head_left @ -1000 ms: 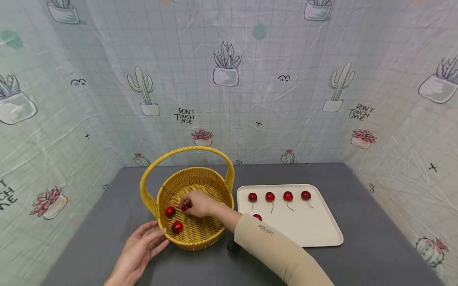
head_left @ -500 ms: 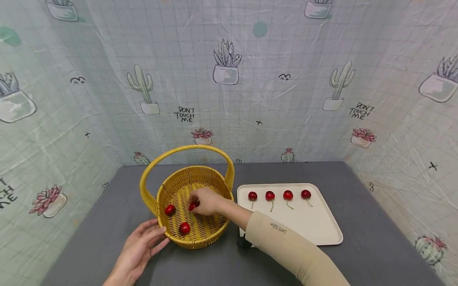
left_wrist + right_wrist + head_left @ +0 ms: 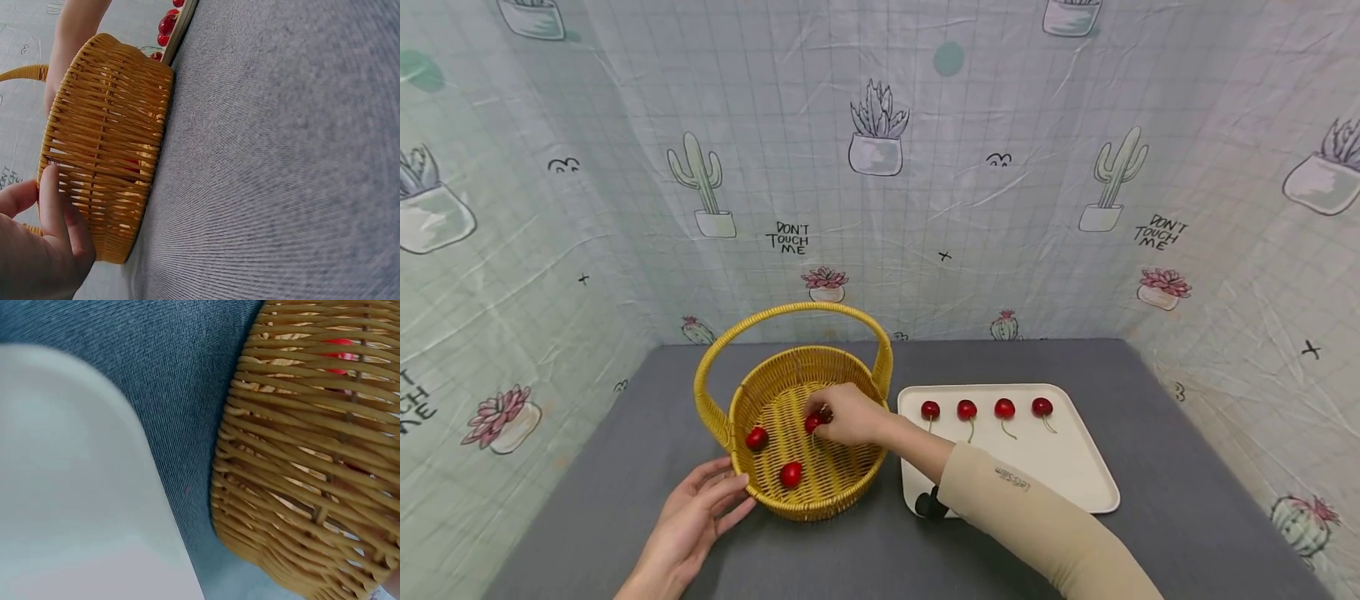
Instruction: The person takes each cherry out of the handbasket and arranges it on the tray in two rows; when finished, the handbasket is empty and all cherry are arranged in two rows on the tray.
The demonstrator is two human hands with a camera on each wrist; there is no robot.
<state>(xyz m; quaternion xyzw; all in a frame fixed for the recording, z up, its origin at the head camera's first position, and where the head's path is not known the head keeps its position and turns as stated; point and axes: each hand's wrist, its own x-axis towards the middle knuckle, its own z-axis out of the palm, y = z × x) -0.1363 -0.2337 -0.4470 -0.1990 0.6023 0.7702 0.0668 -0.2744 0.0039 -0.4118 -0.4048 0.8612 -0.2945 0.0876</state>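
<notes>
A round yellow wicker basket (image 3: 808, 507) with a tall hoop handle stands on the left half of the table. My left hand (image 3: 696, 512) grips its near left rim, thumb over the edge and fingers against the outer weave (image 3: 100, 144). Inside the basket, my right hand (image 3: 850, 415) pinches a red cherry (image 3: 812, 422) with a stem, partly covered by the fingers. Two more cherries lie on the basket floor, one by the left wall (image 3: 757, 438) and one nearer the front (image 3: 791, 475). The right wrist view shows the basket's outside, with the right hand almost entirely hidden.
A cream tray (image 3: 1045, 475) lies right of the basket, a narrow strip of grey table (image 3: 820, 558) between them. Several stemmed cherries (image 3: 1004, 408) form a row along its far side. My right forearm crosses the tray's near left corner. A patterned cloth hangs behind.
My right hand has moved right and slightly back inside the basket with the cherry. The front cherry has shifted a little to the right. My left hand stays on the rim.
</notes>
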